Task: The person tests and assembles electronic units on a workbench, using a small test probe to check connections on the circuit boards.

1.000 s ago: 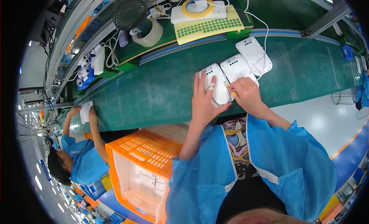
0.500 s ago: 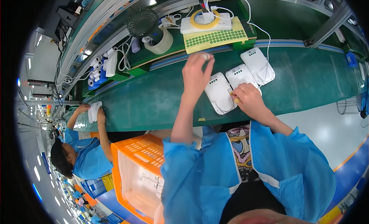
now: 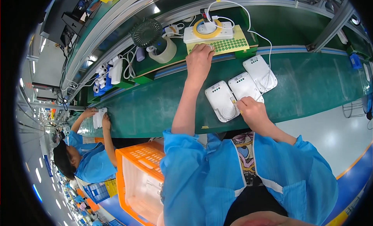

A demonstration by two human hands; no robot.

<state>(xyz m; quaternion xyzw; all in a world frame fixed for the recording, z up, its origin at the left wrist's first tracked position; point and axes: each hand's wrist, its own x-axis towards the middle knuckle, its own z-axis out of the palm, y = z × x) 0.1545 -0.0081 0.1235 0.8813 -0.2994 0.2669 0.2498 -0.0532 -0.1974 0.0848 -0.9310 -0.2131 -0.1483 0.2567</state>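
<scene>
Three white rounded devices (image 3: 222,99) lie in a staggered row on the green bench, each with a round raised part and a line of small dark-green dots. My right hand (image 3: 252,112) rests at the side of the leftmost one, fingertips pinched on the end of a thin white cable (image 3: 271,51); the tip itself is hidden. Yellow covers show on its fingers. At the left end of a yellow sheet of green round stickers (image 3: 225,46), my left hand (image 3: 199,61) bends its fingers down together. Whatever lies under those fingertips cannot be made out.
A white power strip (image 3: 190,35) with a yellow tape roll (image 3: 196,28) sits behind the sheet. Left of it stand a small fan (image 3: 147,33) and a wide tape roll (image 3: 168,51). An orange crate (image 3: 142,154) is at my left; beyond it a co-worker (image 3: 91,156) handles white devices.
My left hand has gone from raised above the bench to down at the sticker sheet, its fingers closing together. The right hand stays at the leftmost device. The whole view has shifted slightly.
</scene>
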